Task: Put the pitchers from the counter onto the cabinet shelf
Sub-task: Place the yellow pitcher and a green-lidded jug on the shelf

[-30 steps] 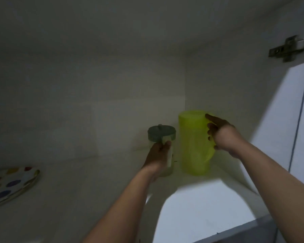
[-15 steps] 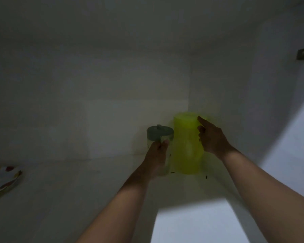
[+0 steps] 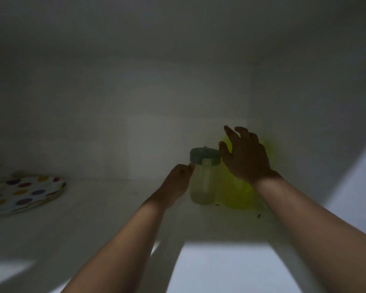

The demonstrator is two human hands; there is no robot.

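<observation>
Two pitchers stand at the back right of the white cabinet shelf (image 3: 106, 210). The clear pitcher with a grey-green lid (image 3: 203, 182) is on the left, the yellow-green pitcher (image 3: 239, 193) right beside it in the corner. My left hand (image 3: 176, 185) sits just left of the clear pitcher, fingers loosely curled, a fingertip near the lid rim, holding nothing. My right hand (image 3: 244, 154) is lifted in front of the yellow-green pitcher with fingers spread, off it, and hides most of its upper part.
A white plate with coloured dots (image 3: 23, 193) lies at the shelf's left side. The cabinet's right wall (image 3: 304, 127) is close behind the yellow-green pitcher. A few small dark specks (image 3: 258, 215) lie on the shelf near the pitchers.
My right hand has let go of the yellow-green pitcher and lifted with fingers spread. My left hand has come off the clear pitcher's handle side. Both pitchers now stand in the corner.
</observation>
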